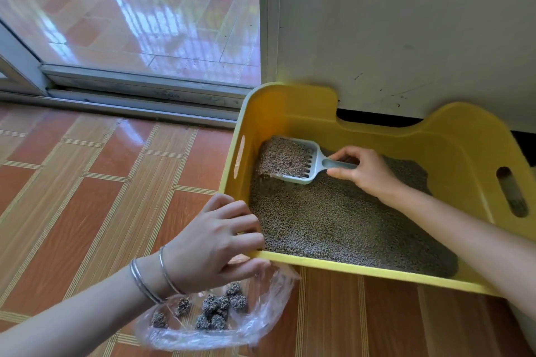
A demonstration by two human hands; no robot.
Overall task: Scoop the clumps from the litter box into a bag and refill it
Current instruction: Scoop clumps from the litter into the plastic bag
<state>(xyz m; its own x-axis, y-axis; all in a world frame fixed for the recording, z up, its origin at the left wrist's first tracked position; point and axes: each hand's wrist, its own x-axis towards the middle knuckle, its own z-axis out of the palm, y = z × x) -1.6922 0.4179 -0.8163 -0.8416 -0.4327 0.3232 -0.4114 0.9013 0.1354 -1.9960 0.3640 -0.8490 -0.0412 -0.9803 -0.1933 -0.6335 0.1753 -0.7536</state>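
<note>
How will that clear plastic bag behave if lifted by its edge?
Probably floppy: the clear bag is thin, crinkled film lying slumped on the floor. Likely to sag where the clumps sit, so they may shift together toward the low point. Film looks glossy, so possibly slippery in a pinch.

Tiled doorway corner, daylit.
Glossy terracotta floor tiles [87, 182]; sliding glass door [130, 9] on metal track [139, 95]; scuffed off-white wall [406, 23] right.
</note>
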